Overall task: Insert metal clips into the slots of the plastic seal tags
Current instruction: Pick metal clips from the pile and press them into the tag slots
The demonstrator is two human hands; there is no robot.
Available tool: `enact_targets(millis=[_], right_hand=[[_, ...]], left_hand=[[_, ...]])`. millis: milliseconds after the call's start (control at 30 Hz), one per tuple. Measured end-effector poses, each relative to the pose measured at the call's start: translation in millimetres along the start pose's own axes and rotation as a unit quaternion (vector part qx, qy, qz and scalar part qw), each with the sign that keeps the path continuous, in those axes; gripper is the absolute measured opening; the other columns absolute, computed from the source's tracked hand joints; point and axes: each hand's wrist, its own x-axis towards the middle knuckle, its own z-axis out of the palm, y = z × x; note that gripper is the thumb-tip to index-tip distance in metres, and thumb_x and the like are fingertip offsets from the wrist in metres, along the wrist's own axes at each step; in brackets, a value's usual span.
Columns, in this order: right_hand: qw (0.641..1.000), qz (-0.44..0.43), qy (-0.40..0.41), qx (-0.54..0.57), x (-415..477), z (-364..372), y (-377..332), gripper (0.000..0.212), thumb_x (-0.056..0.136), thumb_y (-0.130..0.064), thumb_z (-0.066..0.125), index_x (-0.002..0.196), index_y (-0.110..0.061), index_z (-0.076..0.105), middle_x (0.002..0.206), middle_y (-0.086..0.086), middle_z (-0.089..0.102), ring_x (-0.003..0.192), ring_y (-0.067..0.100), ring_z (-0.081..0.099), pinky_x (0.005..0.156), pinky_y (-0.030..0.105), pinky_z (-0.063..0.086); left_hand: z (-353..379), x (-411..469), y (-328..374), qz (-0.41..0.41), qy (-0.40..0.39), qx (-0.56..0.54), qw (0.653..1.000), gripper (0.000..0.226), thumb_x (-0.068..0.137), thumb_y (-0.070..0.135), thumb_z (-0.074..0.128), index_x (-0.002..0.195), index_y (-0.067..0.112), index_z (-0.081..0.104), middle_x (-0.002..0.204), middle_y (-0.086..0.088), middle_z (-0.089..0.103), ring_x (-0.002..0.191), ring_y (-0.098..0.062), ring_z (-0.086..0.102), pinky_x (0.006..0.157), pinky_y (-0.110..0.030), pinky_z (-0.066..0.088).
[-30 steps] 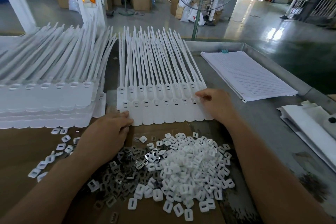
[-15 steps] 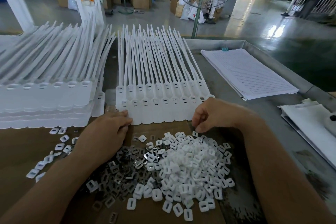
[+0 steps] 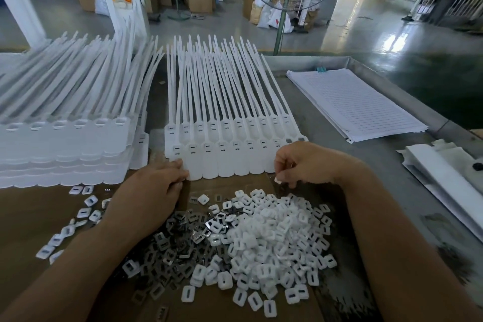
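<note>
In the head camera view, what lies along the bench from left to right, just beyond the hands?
stacked seal tags → row of seal tags → lined paper stack → white folded sheets

The left grip (image 3: 151, 191) lies flat, its fingertips on the near edge of the row of white seal tags (image 3: 235, 159). The right grip (image 3: 300, 165), fingers curled, hovers at the row's right end, above heaped white plastic caps (image 3: 274, 238) and metal clips (image 3: 167, 246).
</note>
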Motion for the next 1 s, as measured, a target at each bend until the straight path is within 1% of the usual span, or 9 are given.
enact_targets(millis=[67, 200, 300, 400, 500, 633, 733, 833, 1000], right_hand=[[0.998, -0.006, 0.047, 0.049, 2.5, -0.6, 4.5, 0.017, 0.088, -0.013, 0.060, 0.080, -0.028, 0.057, 0.069, -0.009, 0.065, 0.062, -0.002, 0.060, 0.062, 0.017, 0.042], [0.987, -0.014, 0.141, 0.079, 8.4, -2.2, 11.5, 0.019, 0.088, -0.017, 0.060, 0.075, -0.031, 0.062, 0.071, -0.012, 0.063, 0.060, -0.003, 0.055, 0.055, 0.010, 0.040], [0.976, -0.003, 0.191, 0.105, 12.1, -2.2, 15.7, 0.013, 0.087, -0.020, 0.061, 0.076, -0.024, 0.064, 0.068, -0.013, 0.061, 0.055, -0.004, 0.052, 0.048, 0.006, 0.036], [0.963, 0.015, 0.230, 0.137, 14.3, -1.8, 18.7, 0.011, 0.089, -0.021, 0.060, 0.078, -0.019, 0.063, 0.064, -0.005, 0.060, 0.047, -0.004, 0.052, 0.045, 0.010, 0.037], [0.949, 0.023, 0.269, 0.161, 16.9, -1.8, 17.9, 0.011, 0.090, -0.018, 0.057, 0.080, -0.018, 0.061, 0.069, -0.003, 0.062, 0.056, 0.003, 0.056, 0.050, 0.011, 0.037], [0.935, 0.033, 0.311, 0.169, 18.7, -1.1, 20.4, 0.006, 0.089, -0.010, 0.057, 0.090, -0.015, 0.060, 0.078, -0.004, 0.062, 0.065, 0.003, 0.057, 0.058, 0.012, 0.041], [0.917, 0.042, 0.352, 0.181, 20.1, -1.4, 26.2, 0.014, 0.088, -0.007, 0.057, 0.100, -0.015, 0.060, 0.083, -0.004, 0.063, 0.071, 0.004, 0.060, 0.070, 0.021, 0.047], [0.903, 0.047, 0.384, 0.188, 23.7, -2.3, 30.3, 0.009, 0.088, -0.009, 0.059, 0.092, -0.017, 0.062, 0.079, -0.008, 0.062, 0.068, -0.002, 0.058, 0.062, 0.014, 0.042], [0.916, 0.068, 0.364, 0.155, 34.4, 2.0, 37.1, 0.009, 0.089, -0.015, 0.057, 0.088, -0.021, 0.063, 0.072, -0.015, 0.053, 0.063, -0.002, 0.047, 0.055, 0.012, 0.031]], left_hand=[[-0.1, 0.2, 0.0, 0.000, 0.000, 0.001, 1.000, 0.029, 0.090, 0.017, 0.051, 0.116, 0.023, 0.062, 0.135, 0.008, 0.048, 0.121, -0.013, 0.047, 0.099, -0.023, 0.032], [-0.5, 0.2, 0.4, -0.001, 0.000, 0.001, 1.000, 0.030, 0.090, 0.017, 0.050, 0.117, 0.023, 0.062, 0.136, 0.008, 0.047, 0.122, -0.012, 0.046, 0.100, -0.023, 0.031], [-1.0, 0.2, 0.3, -0.001, 0.000, -0.001, 1.000, 0.030, 0.091, 0.017, 0.049, 0.118, 0.023, 0.061, 0.136, 0.008, 0.047, 0.123, -0.012, 0.045, 0.100, -0.022, 0.030], [-1.0, 0.2, 0.6, 0.001, 0.001, -0.001, 1.000, 0.030, 0.091, 0.017, 0.049, 0.118, 0.023, 0.061, 0.137, 0.009, 0.046, 0.123, -0.011, 0.045, 0.101, -0.023, 0.030], [-1.0, 0.0, 0.1, 0.001, 0.002, -0.004, 1.000, 0.030, 0.091, 0.017, 0.049, 0.118, 0.023, 0.061, 0.137, 0.008, 0.046, 0.124, -0.011, 0.044, 0.101, -0.023, 0.030], [-0.8, -0.4, 0.4, 0.009, 0.004, -0.007, 1.000, 0.030, 0.091, 0.016, 0.049, 0.117, 0.022, 0.062, 0.136, 0.007, 0.047, 0.124, -0.011, 0.044, 0.100, -0.020, 0.029], [-0.8, -0.7, 0.0, 0.016, 0.007, -0.008, 1.000, 0.030, 0.090, 0.014, 0.050, 0.116, 0.021, 0.063, 0.136, 0.006, 0.048, 0.124, -0.010, 0.044, 0.098, -0.018, 0.027], [-0.6, -1.1, -1.1, 0.018, 0.009, -0.008, 1.000, 0.029, 0.089, 0.013, 0.051, 0.116, 0.019, 0.063, 0.135, 0.004, 0.049, 0.124, -0.011, 0.045, 0.099, -0.019, 0.028], [-0.7, -0.5, -1.5, 0.020, 0.012, -0.008, 1.000, 0.029, 0.089, 0.012, 0.052, 0.114, 0.019, 0.064, 0.133, 0.003, 0.051, 0.123, -0.012, 0.046, 0.098, -0.019, 0.028]])
